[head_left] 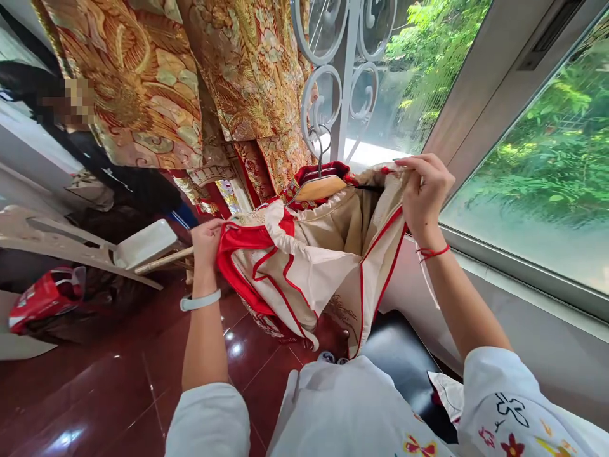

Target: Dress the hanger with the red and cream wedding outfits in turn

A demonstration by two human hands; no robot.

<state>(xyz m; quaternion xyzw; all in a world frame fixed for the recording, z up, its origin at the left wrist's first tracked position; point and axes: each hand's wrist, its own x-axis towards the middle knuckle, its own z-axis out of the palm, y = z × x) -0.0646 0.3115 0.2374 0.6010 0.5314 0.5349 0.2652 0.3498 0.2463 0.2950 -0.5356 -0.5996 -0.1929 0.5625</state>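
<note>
A cream garment with red trim (328, 273) is spread between my two hands at about chest height. My left hand (207, 241) grips its red-edged left side, fingers closed. On the other side, my right hand (428, 190) pinches the gathered cream edge near a small red knot (385, 170). The garment's opening faces up and shows a beige lining. Just behind it, a wooden hanger (320, 188) with a metal hook carries a red patterned garment (328, 170), mostly hidden by the cream one.
Gold embroidered garments (143, 82) hang at the upper left. A window (547, 171) and scrolled metalwork (349, 63) are at the right and back. A black seat (404, 362) stands below. At left are a seated person (118, 171), a white chair (57, 238) and a red bag (45, 298).
</note>
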